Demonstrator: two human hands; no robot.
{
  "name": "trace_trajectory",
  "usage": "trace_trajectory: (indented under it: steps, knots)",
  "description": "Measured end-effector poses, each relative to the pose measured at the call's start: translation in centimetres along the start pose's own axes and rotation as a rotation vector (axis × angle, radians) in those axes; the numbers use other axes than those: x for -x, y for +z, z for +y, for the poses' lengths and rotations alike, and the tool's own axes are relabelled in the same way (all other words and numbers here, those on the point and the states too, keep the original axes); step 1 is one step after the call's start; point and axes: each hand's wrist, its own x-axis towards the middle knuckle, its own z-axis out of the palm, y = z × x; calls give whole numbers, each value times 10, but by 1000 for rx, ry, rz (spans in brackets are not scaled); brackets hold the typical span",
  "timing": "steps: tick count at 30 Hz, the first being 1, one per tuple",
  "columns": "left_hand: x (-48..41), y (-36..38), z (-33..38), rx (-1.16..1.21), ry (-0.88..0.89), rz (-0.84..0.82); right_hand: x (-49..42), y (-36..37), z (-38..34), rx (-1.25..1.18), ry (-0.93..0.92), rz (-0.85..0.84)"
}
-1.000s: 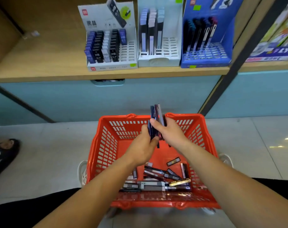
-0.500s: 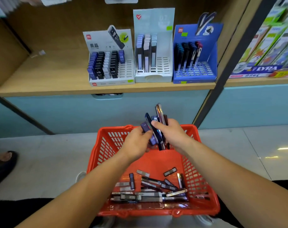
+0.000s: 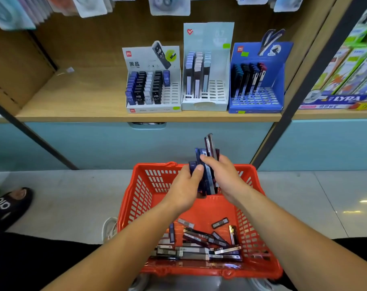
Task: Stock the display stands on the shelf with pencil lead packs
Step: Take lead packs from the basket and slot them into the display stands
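Both hands grip a fan of packs (image 3: 207, 164) above the basket (image 3: 136, 198), left hand (image 3: 185, 185) pinching one loose from the right hand (image 3: 222, 175), likely sorting for the stands (image 3: 205, 101)

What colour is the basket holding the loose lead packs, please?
The basket is orange-red, clearest in the head view.

We're losing the middles of the held packs (image 3: 207, 179) behind the left hand (image 3: 184, 185) and right hand (image 3: 225, 177), so we're not getting a count of that bunch. The blister cards (image 3: 169, 5) are getting chopped by the top edge, the black shoe (image 3: 10, 204) by the left, the LYRA boxes (image 3: 346, 68) by the right. Down in the red basket (image 3: 136, 198), the loose packs (image 3: 199, 246) are overlapping, and we're not reading their tiny print.
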Motion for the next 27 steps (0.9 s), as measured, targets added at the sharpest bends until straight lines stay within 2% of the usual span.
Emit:
trace_trajectory:
  steps: [4,10,17,21,24,27]
  knots:
    - [5,9,-4,-16,-38,-7,-4,-3,11,47,-24,20]
    - [-2,6,-13,-73,21,-4,-7,0,14,93,-56,-35]
    - [-14,-7,-12,209,-45,123,-8,-1,27,269,-63,34]
    - [-22,-3,-15,365,-155,198,-5,8,35,160,33,-17]
    - [-25,1,-25,351,-146,176,-3,14,35,43,36,-12]
    - [-29,0,-30,362,-154,154,-1,13,32,26,36,-17]
